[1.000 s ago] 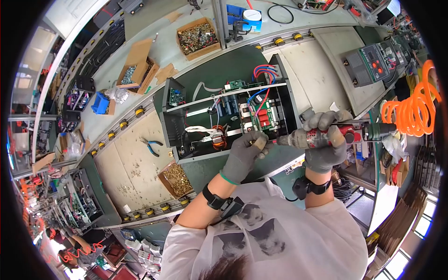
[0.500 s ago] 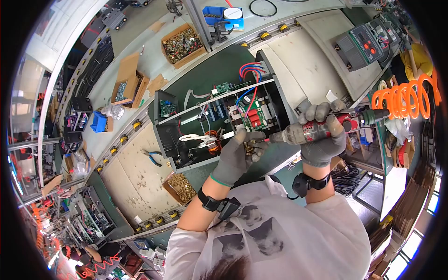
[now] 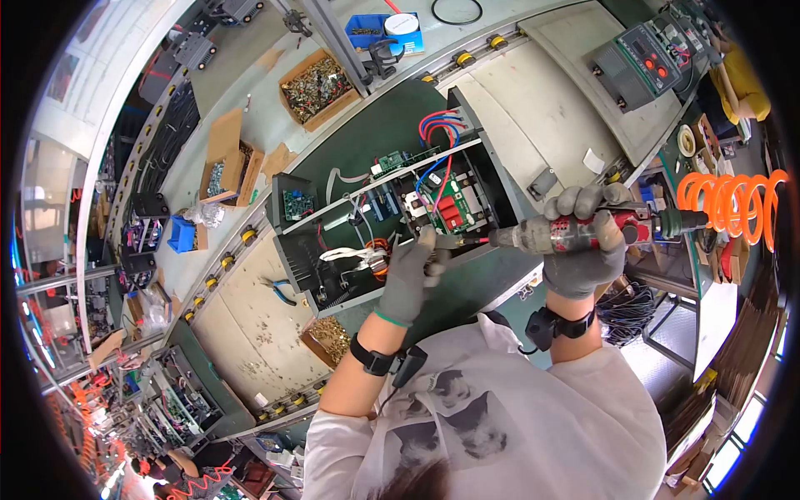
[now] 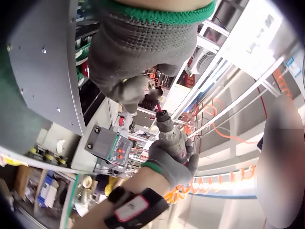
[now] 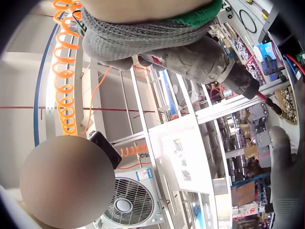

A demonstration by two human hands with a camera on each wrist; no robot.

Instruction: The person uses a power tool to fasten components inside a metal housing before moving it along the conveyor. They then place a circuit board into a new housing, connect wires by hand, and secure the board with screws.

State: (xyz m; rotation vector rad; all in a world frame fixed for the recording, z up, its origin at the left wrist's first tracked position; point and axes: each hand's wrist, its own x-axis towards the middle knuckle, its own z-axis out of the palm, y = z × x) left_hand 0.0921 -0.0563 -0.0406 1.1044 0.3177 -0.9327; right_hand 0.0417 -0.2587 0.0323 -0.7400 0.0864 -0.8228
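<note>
My right hand (image 3: 583, 242), in a grey glove, grips a red and grey air screwdriver (image 3: 542, 237) held level, its bit pointing left. A screw (image 5: 281, 112) sits at the tip of the red bit (image 5: 262, 97) in the right wrist view. My gloved left hand (image 3: 407, 279) is just left of the tip, its fingers curled around small screws mostly hidden in it. In the left wrist view its fingertips are right by the bit. Both hands are over the front edge of an open metal housing (image 3: 350, 302) with a green circuit board (image 3: 467, 200) and red and blue wires (image 3: 442, 125) inside.
An orange coiled hose (image 3: 733, 200) runs off behind the screwdriver. Pliers (image 3: 282, 292) and a box of brass screws (image 3: 327, 337) lie left of the housing. More hardware boxes (image 3: 315, 87) stand on the bench behind. A grey control unit (image 3: 637, 67) is at the back right.
My left hand has shifted left and its fingers have turned, so the screws seen in it half a second ago are now mostly hidden. The screwdriver stays in my right hand.
</note>
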